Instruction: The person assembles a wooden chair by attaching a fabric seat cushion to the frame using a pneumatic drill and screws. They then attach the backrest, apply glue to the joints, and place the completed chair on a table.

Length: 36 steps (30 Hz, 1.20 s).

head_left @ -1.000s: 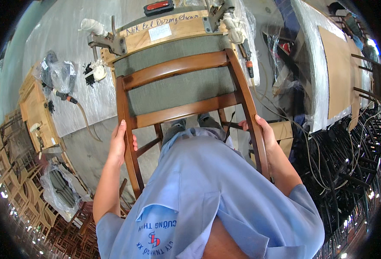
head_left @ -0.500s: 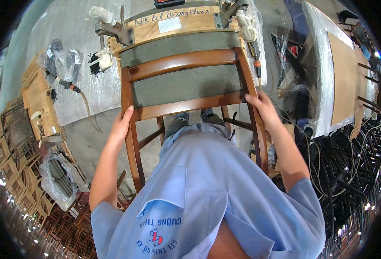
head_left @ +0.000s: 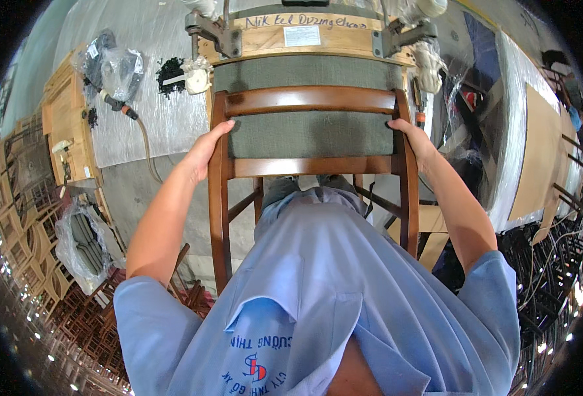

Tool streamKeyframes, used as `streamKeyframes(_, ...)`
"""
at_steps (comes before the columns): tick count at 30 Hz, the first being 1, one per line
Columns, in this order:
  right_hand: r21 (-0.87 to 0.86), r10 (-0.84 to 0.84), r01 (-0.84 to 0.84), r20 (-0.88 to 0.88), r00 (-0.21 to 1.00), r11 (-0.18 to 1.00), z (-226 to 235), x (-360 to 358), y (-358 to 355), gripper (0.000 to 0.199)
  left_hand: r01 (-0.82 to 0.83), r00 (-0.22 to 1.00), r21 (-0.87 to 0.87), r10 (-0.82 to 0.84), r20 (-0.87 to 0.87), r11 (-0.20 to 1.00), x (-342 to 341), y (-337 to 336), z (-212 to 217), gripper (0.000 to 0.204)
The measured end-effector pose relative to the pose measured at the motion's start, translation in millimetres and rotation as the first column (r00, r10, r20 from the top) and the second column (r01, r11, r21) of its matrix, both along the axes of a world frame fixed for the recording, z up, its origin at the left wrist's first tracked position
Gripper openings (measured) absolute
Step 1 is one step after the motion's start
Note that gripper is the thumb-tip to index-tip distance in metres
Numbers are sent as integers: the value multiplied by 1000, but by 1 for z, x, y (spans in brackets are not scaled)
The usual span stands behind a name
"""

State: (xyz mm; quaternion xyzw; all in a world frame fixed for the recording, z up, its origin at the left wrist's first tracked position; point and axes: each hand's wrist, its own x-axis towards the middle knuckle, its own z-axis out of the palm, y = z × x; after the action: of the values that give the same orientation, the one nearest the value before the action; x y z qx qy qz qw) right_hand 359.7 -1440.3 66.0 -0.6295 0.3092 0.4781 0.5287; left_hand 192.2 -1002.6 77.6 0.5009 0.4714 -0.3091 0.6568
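A brown wooden chair (head_left: 311,166) with a dark grey seat pad (head_left: 311,135) stands right in front of me, its back toward my body. My left hand (head_left: 211,146) is closed round the left upright of the chair back, thumb on the inner side. On the opposite upright my right hand (head_left: 413,138) grips in the same way, thumb inward; the fingers of both hands are mostly hidden behind the wood. Beyond the chair's front edge lies a light wooden board (head_left: 265,39) with handwriting and a white label, flanked by metal clamps (head_left: 222,38).
Left, a plastic-covered table (head_left: 123,142) bears bagged parts (head_left: 116,69), a pile of black pieces (head_left: 170,74) and an air tool with a hose (head_left: 116,104). Wrapped cushions (head_left: 87,241) lie lower left. A cardboard sheet (head_left: 542,152) and stacked dark frames (head_left: 542,290) stand right.
Both hands have slid farther up the chair's uprights, away from my body. In the picture the chair and board have shifted right, and the chair now sits straighter.
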Motion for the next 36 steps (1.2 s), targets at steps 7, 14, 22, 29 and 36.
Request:
streamKeyframes(7, -53, -10, 11, 10, 1000, 999, 19, 1, 16, 49, 58, 997, 284, -69, 27, 957, -4, -3, -15, 88)
streamKeyframes(14, -194, 169, -142, 135, 976, 971, -28, 2, -11, 62, -10, 992, 232, -20, 128, 973, -11, 5, -34, 80)
streamKeyframes(22, -435, 425, -295, 241, 873, 851, -55, 3, -25, 70, 21, 994, 261, -47, 95, 965, -8, 2, -31, 81)
streamKeyframes(29, -465, 462, -307, 268, 845, 831, -47, -5, -23, 70, 52, 990, 329, -93, 110, 943, -8, -3, -26, 84)
streamKeyframes(36, -371, 412, -282, 342, 845, 885, -42, 4, -17, 67, 186, 952, 286, -244, 183, 940, -12, 10, -38, 95)
